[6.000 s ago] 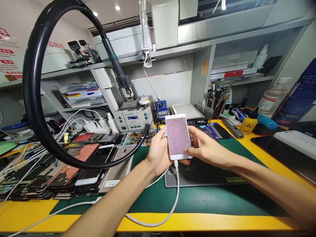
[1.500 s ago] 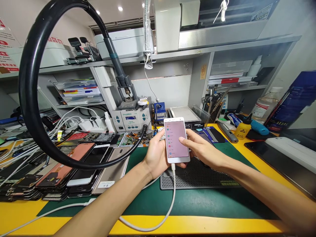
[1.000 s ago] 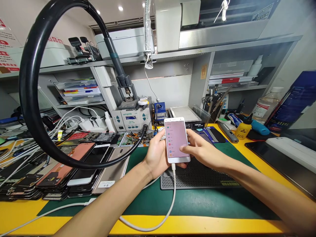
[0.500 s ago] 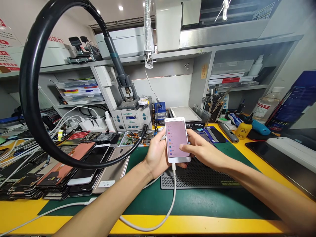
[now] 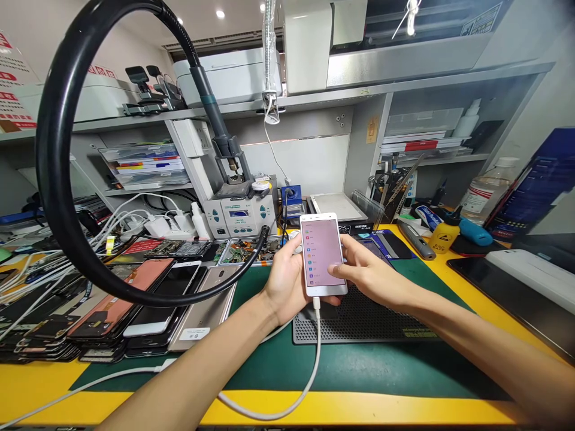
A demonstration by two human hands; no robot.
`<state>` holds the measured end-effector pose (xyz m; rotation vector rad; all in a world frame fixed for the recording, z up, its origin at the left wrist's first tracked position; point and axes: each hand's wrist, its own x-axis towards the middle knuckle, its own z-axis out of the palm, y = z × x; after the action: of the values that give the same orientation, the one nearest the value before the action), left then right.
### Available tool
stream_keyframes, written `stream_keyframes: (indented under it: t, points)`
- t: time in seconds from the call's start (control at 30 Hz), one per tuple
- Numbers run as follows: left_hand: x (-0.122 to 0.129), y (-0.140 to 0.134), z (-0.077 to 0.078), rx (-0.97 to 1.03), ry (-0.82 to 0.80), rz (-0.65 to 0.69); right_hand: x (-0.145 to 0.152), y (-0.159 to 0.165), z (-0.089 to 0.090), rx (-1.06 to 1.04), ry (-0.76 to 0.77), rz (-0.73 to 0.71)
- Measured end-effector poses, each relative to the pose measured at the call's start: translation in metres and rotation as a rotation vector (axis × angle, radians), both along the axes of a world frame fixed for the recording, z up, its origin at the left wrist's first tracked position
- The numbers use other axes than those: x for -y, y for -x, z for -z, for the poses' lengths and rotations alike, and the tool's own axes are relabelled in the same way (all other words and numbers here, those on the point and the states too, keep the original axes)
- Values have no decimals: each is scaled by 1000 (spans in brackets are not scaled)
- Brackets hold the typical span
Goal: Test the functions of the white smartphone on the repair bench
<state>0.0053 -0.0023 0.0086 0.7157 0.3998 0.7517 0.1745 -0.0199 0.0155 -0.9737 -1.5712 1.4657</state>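
Observation:
A white smartphone is held upright above the bench, its lit pinkish screen showing a list with small coloured icons. My left hand is closed around its left side and back, with some fingertips hidden behind it. From the right, my right hand grips the phone's edge, its thumb resting on the lower right of the screen. Its other fingers are partly hidden behind the phone. A white cable is plugged into the bottom of the phone and loops down over the green mat.
A black perforated pad lies beneath the hands. Stacked phones and loose circuit boards are at left. A thick black hose arches from the rework station. A yellow bottle and tools stand at right.
The list on the screen has scrolled up a little, with the right thumb staying at the lower right. Both hands and the phone are almost still.

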Motion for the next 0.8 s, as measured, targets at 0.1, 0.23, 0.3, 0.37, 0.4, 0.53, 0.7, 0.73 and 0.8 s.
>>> stream_keyframes:
  t: [0.1, 0.23, 0.3, 0.37, 0.4, 0.53, 0.7, 0.73, 0.8]
  points:
    - [0, 0, 0, -6, 1, -3, 0, 1, 0, -12, 13, -5]
    - [0, 1, 0, -20, -14, 8, 1, 3, -2, -38, 23, 1]
    - [-1, 1, 1, -23, -26, 17, 2, 4, -3, -37, 24, 11]
    - [-1, 1, 2, -17, -39, 19, 2, 5, -4, -41, 26, 13]
    - [-2, 1, 2, -13, -44, 18, 2, 5, -5, -46, 27, 10]
    - [-2, 1, 2, -16, -44, 23, 2, 5, -4, -53, 36, 5]
    - [1, 0, -1, -16, -13, 7, 2, 0, -1, -4, -1, 0]
    - [1, 0, -1, -18, -11, 2, 1, 0, 0, 4, -12, 2]
    - [2, 0, -2, -21, -9, -2, 1, -2, 1, 21, -32, 7]
